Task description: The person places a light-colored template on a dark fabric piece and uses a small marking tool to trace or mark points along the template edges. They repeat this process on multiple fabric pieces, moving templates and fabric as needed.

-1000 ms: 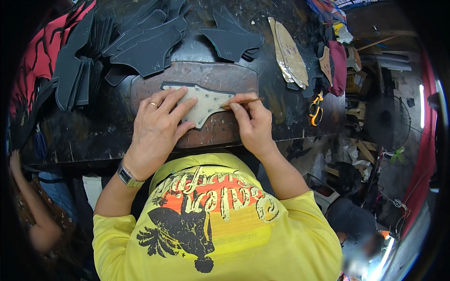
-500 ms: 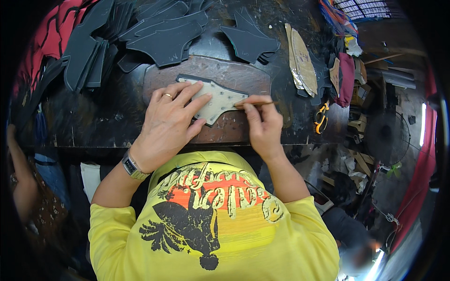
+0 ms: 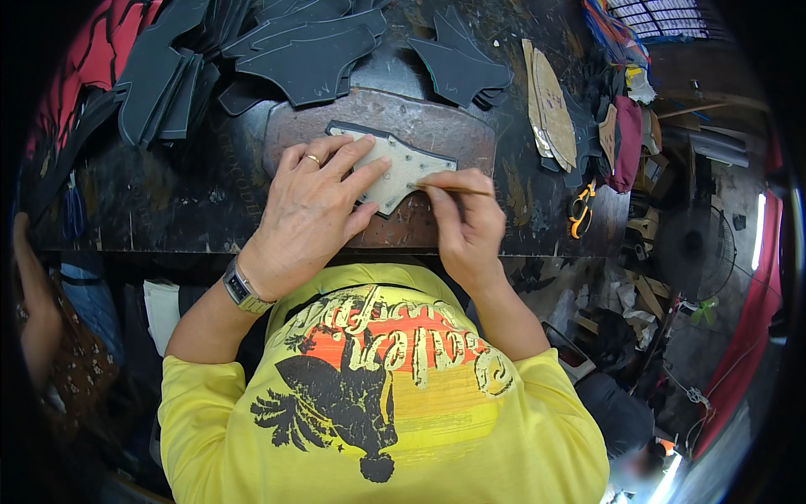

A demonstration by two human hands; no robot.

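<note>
A pale grey pattern piece dotted with small dark marks lies on top of a dark sheet piece, whose edge shows along the far side. My left hand rests flat on the pattern's left part, fingers spread, pressing it down. Pinched in my right hand is a thin brown pencil-like stick. Its tip touches or nearly touches the pattern's lower right edge, by the inward curve. Both pieces lie on a worn brown board at the table's near edge.
Stacks of dark cut pieces lie beyond the board, with a smaller stack to their right. Brown card patterns and orange-handled scissors are at the right. Red material lies far left. Another person's arm shows at the left edge.
My right hand has shifted the stick's tip leftward along the pattern's lower edge, from near its right end to the inward curve. My left hand stays pressed on the pattern.
</note>
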